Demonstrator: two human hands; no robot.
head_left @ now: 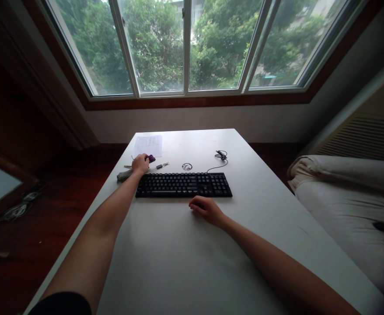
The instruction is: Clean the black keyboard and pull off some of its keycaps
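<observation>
My left hand (140,164) is past the keyboard's far left corner, its fingers closed on a small purple object (151,158) whose kind I cannot make out. Below that wrist lies a grey fuzzy item (123,176), partly covered by my arm. A pen-like tool (162,166) rests just to the right of the hand. My right hand (207,210) lies on the table by the front edge of the black keyboard (183,184), fingers loosely bent and a little apart, holding nothing.
The white table (179,253) also bears a printed sheet of paper (148,145), a round patterned disc (187,166) and the keyboard's coiled cable (221,155). A couch with a pale cover (323,210) stands at the right. Windows are beyond the table.
</observation>
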